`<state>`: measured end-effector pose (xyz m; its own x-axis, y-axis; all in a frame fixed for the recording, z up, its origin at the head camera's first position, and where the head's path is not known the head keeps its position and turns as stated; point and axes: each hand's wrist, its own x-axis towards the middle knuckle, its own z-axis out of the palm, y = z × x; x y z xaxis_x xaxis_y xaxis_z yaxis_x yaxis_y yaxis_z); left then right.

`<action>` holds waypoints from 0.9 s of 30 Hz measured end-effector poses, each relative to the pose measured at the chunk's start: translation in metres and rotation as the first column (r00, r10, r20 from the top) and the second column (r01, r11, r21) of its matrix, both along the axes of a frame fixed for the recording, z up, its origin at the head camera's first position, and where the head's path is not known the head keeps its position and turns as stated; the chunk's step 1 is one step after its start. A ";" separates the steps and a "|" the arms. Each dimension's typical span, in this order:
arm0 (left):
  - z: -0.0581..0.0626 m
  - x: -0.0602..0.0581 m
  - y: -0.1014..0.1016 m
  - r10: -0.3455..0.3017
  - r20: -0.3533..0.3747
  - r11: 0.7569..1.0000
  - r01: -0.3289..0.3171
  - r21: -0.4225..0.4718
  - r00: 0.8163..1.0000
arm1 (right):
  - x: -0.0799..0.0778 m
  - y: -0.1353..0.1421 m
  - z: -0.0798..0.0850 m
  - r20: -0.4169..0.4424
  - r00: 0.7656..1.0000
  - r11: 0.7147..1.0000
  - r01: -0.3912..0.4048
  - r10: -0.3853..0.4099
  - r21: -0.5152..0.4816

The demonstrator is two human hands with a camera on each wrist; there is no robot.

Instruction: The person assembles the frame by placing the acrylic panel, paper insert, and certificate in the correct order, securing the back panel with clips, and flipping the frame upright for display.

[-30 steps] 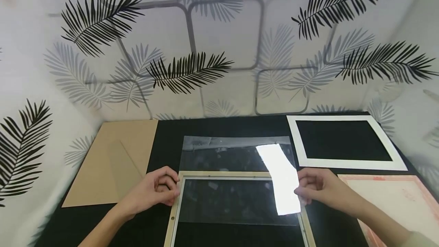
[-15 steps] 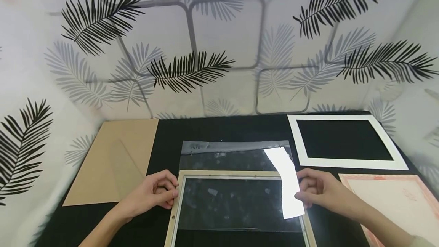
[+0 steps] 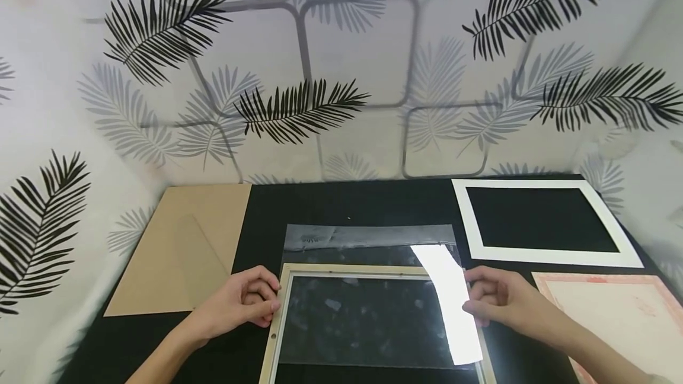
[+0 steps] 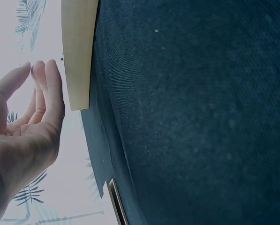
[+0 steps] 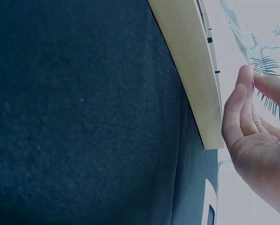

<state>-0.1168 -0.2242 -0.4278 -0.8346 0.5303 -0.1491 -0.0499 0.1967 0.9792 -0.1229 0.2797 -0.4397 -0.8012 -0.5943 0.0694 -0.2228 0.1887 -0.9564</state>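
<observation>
A clear rectangular sheet (image 3: 373, 237) with a bright glare strip lies over the far part of a pale wooden picture frame (image 3: 269, 342), its far edge past the frame's top rail. My left hand (image 3: 242, 306) pinches the sheet's left edge between thumb and fingers. At the opposite edge, my right hand (image 3: 507, 304) pinches it the same way. Both hands are beside the frame's side rails. In the left wrist view, the thumb and fingertips come close together near the frame's wooden side (image 4: 79, 56); the right wrist view is similar beside a wooden rail (image 5: 191, 70). The frame's near end is cut off.
A brown backing board (image 3: 155, 242) lies at the left on black cloth (image 3: 347, 200). At the far right is a white mat (image 3: 555, 256) with a rectangular opening. Nearer, a pink-bordered pale sheet (image 3: 603, 313) sits under the right forearm. Leaf-patterned fabric (image 3: 363, 135) rises behind.
Between both hands, the clear sheet has come nearer to me and covers more of the frame. The hands have barely moved, and the head view has shifted slightly.
</observation>
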 end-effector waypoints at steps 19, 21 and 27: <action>-0.003 0.004 -0.003 -0.035 -0.006 0.999 0.035 -0.030 0.999 | 0.009 -0.002 -0.001 0.089 0.995 0.997 -0.048 0.052 -0.056; -0.003 0.005 -0.003 -0.046 -0.006 0.999 0.046 -0.029 0.999 | 0.011 -0.001 -0.002 0.086 0.994 0.996 -0.058 0.063 -0.067; -0.004 0.008 -0.002 -0.069 -0.016 0.997 0.068 -0.031 0.997 | 0.017 0.000 -0.005 0.068 0.996 0.995 -0.059 0.064 -0.075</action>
<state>-0.1092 -0.2266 -0.4317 -0.7991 0.5817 -0.1520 -0.0183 0.2291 0.9732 -0.1057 0.2799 -0.4445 -0.7677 -0.6381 0.0595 -0.1641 0.1060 -0.9807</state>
